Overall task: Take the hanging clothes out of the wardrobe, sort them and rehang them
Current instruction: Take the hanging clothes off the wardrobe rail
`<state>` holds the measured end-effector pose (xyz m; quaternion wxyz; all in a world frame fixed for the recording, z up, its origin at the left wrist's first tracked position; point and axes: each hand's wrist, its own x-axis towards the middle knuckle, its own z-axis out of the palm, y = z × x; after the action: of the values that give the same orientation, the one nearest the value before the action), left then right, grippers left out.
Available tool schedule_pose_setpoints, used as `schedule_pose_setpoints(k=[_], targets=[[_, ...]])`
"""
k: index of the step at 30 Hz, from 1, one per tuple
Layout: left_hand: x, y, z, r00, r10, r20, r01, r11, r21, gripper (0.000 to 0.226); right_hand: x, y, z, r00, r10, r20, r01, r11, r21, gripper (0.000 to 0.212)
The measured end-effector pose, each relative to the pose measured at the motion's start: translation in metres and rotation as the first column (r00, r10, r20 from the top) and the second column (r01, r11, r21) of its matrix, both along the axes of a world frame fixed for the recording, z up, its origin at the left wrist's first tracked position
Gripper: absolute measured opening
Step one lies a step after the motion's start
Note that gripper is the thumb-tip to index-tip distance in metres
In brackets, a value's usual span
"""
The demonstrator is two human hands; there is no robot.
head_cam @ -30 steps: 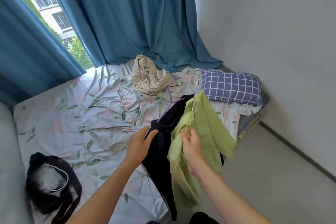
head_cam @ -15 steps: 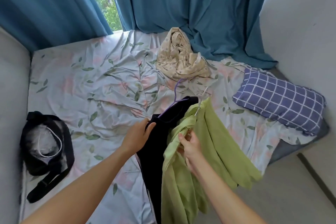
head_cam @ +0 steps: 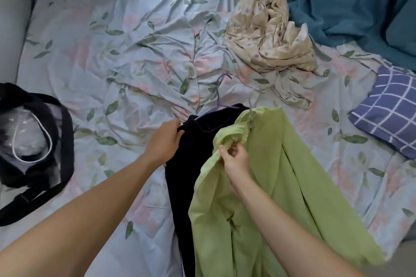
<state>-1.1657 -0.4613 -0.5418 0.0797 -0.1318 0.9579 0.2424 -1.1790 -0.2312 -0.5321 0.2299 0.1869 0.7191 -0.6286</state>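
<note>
Two garments on hangers lie over the near edge of a bed (head_cam: 139, 36) covered with a pale sheet printed with green leaves and pink blotches. The black garment (head_cam: 191, 164) is dark, thick-looking cloth with a stitched neckline, and it runs from the middle of the bed down toward the bottom of the view; a thin purple hanger (head_cam: 218, 94) sticks out of its top, hook curving up over the sheet. The left hand (head_cam: 164, 141) grips the shoulder edge of this black garment, fingers curled round the fabric. Just to its right and partly on top of it lies the green shirt (head_cam: 288, 186), a light lime colour, thin and creased, with a sleeve or panel spreading out toward the lower right. A pale wire hanger (head_cam: 252, 105) pokes out at its collar. The right hand (head_cam: 235, 157) pinches a bunched fold of the green shirt near the collar between thumb and fingertips. Farther back on the bed sits a crumpled cream cloth (head_cam: 270, 29) with small dots, touching the blue curtain (head_cam: 349, 2) that pools behind it. A purple checked pillow (head_cam: 387, 117) lies at the right edge, and a black bag (head_cam: 33, 137) with a white cord rests at the left edge of the bed.
</note>
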Motion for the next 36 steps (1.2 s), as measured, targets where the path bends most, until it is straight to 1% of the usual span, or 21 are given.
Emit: schedule_pose_setpoints(k=[1, 4, 6, 10, 11, 12, 13, 15, 16, 17, 19, 20, 22, 24, 27, 29, 31, 34, 36], targets=[[0.008, -0.004, -0.006, 0.999, 0.043, -0.005, -0.043, 0.999, -0.008, 0.010, -0.003, -0.008, -0.006, 1.000, 0.020, -0.014, -0.020, 1.000, 0.018, 0.011], [0.041, -0.007, -0.013, 0.993, 0.115, -0.031, -0.117, 0.989, -0.089, 0.037, -0.010, -0.035, -0.017, 0.994, 0.093, -0.059, -0.087, 0.992, 0.095, 0.011], [0.061, -0.009, -0.009, 0.991, 0.129, -0.029, -0.131, 0.988, -0.076, 0.043, -0.018, -0.052, -0.019, 0.990, 0.118, -0.073, -0.107, 0.984, 0.139, 0.010], [0.090, -0.021, 0.001, 0.984, 0.180, 0.013, -0.180, 0.983, -0.039, 0.035, -0.038, -0.089, -0.014, 0.987, 0.126, -0.102, -0.106, 0.979, 0.176, 0.017], [0.096, -0.023, 0.005, 0.983, 0.184, 0.016, -0.183, 0.982, -0.043, 0.034, -0.042, -0.096, -0.012, 0.981, 0.170, -0.099, -0.147, 0.968, 0.202, 0.016], [0.102, -0.025, 0.010, 0.982, 0.187, 0.024, -0.186, 0.982, -0.046, 0.033, -0.045, -0.103, -0.008, 0.967, 0.245, -0.073, -0.225, 0.952, 0.209, 0.015], [0.108, -0.027, 0.015, 0.982, 0.188, 0.028, -0.186, 0.981, -0.052, 0.035, -0.046, -0.107, -0.005, 0.941, 0.337, -0.029, -0.325, 0.924, 0.201, 0.028], [0.119, -0.031, 0.027, 0.982, 0.186, 0.028, -0.183, 0.980, -0.077, 0.039, -0.040, -0.108, 0.005, 0.877, 0.473, 0.086, -0.481, 0.862, 0.160, 0.062], [0.124, -0.033, 0.034, 0.983, 0.184, 0.026, -0.181, 0.979, -0.094, 0.041, -0.035, -0.104, 0.010, 0.848, 0.517, 0.114, -0.530, 0.829, 0.179, 0.069], [0.129, -0.033, 0.043, 0.982, 0.186, 0.019, -0.183, 0.977, -0.107, 0.042, -0.029, -0.099, 0.017, 0.827, 0.551, 0.110, -0.561, 0.798, 0.222, 0.071], [0.138, -0.033, 0.065, 0.980, 0.199, 0.006, -0.197, 0.973, -0.117, 0.042, -0.012, -0.085, 0.036, 0.790, 0.610, 0.060, -0.593, 0.735, 0.328, 0.068], [0.143, -0.032, 0.079, 0.979, 0.202, 0.011, -0.199, 0.972, -0.122, 0.044, -0.002, -0.078, 0.053, 0.789, 0.612, 0.042, -0.586, 0.732, 0.348, 0.065], [0.155, -0.029, 0.112, 0.981, 0.193, 0.031, -0.187, 0.972, -0.138, 0.055, 0.021, -0.057, 0.092, 0.794, 0.608, 0.009, -0.565, 0.732, 0.380, 0.060], [0.165, -0.025, 0.146, 0.987, 0.160, 0.024, -0.155, 0.978, -0.137, 0.065, 0.045, -0.032, 0.135, 0.790, 0.612, -0.038, -0.534, 0.716, 0.451, 0.056], [0.176, -0.016, 0.201, 0.996, 0.082, -0.033, -0.086, 0.986, -0.140, 0.065, 0.085, 0.005, 0.199, 0.777, 0.621, -0.103, -0.448, 0.660, 0.603, 0.053], [0.180, -0.011, 0.237, 0.997, -0.037, -0.070, 0.025, 0.987, -0.161, 0.064, 0.114, 0.024, 0.239, 0.788, 0.602, -0.130, -0.378, 0.640, 0.669, 0.053], [0.183, -0.005, 0.271, 0.979, -0.184, -0.087, 0.166, 0.969, -0.185, 0.064, 0.148, 0.039, 0.275, 0.811, 0.561, -0.165, -0.285, 0.626, 0.726, 0.053], [0.190, 0.013, 0.318, 0.913, -0.389, -0.123, 0.355, 0.907, -0.228, 0.063, 0.204, 0.057, 0.320, 0.848, 0.479, -0.228, -0.144, 0.622, 0.770, 0.052], [0.201, 0.033, 0.347, 0.840, -0.518, -0.162, 0.473, 0.845, -0.249, 0.061, 0.248, 0.067, 0.344, 0.869, 0.403, -0.287, -0.029, 0.621, 0.783, 0.051]])
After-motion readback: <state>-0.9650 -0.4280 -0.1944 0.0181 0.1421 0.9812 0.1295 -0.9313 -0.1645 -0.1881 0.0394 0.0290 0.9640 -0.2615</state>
